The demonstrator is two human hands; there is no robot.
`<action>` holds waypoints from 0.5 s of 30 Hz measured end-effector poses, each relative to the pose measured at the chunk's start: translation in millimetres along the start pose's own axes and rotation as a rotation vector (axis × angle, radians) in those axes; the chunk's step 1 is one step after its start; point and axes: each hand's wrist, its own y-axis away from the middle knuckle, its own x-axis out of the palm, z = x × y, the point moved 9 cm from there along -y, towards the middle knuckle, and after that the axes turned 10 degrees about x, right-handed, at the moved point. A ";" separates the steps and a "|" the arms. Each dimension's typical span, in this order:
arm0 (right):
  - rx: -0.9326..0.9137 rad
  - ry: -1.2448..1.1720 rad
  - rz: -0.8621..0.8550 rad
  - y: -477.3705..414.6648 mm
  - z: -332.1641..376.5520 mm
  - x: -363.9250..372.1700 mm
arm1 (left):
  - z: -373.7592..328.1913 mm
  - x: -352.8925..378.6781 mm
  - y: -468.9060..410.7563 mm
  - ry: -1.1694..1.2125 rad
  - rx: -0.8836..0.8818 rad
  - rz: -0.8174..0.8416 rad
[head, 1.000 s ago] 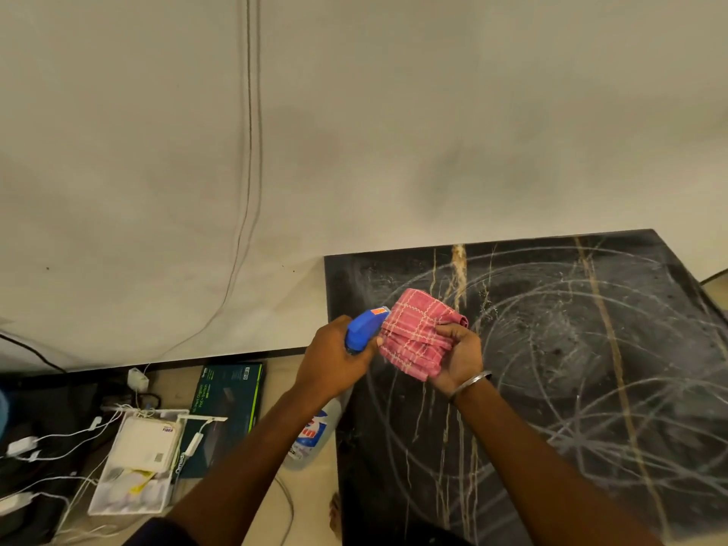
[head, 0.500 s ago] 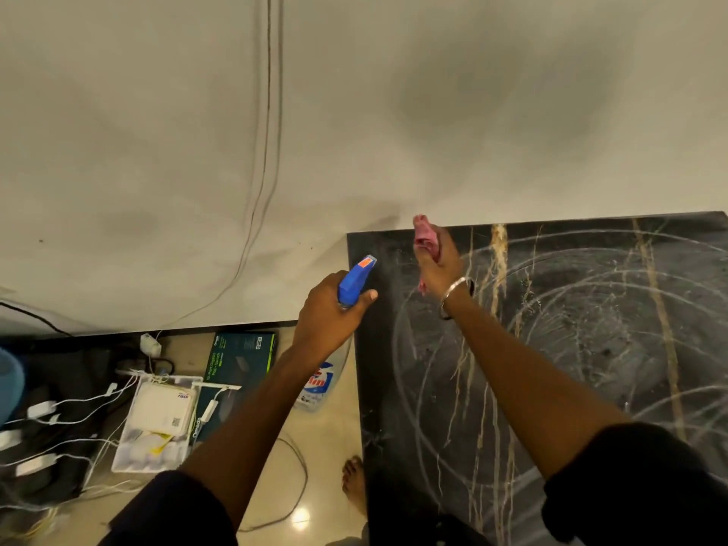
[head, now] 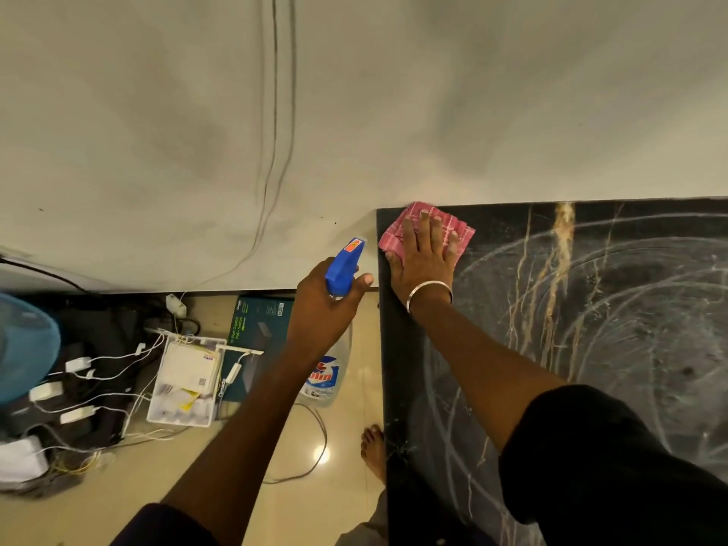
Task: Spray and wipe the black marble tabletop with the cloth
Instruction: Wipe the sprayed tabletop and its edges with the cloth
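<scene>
Tabletop (head: pixel 591 348): black marble, gold veins, dull smeared streaks. Cloth (head: pixel 425 226): woven pink checked fabric. Spray bottle (head: pixel 335 348): clear plastic (blue plastic trigger head). Bracelet (head: pixel 429 289): shiny metal. Floor (head: pixel 335 466): glossy tile. Wall (head: pixel 394 112): matt.

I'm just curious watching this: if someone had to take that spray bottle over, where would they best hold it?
Probably by the neck just under the blue trigger head, where the left hand wraps it now. The spray bottle hangs upright beside the tabletop, so come from the open floor side, fingers around the neck.
</scene>
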 end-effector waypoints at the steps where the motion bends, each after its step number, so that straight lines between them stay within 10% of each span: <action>1: -0.023 0.005 0.005 0.1 4.2 0.4 | 0.4 -1.9 -0.5 -0.003 -0.003 -0.009; 9: -0.449 0.200 0.081 -2.9 3.8 1.0 | -5.1 4.3 -14.6 -0.020 0.011 0.008; 15: 0.031 0.037 -0.023 -15.8 -63.6 -15.5 | -2.1 14.2 -18.9 0.008 0.004 0.027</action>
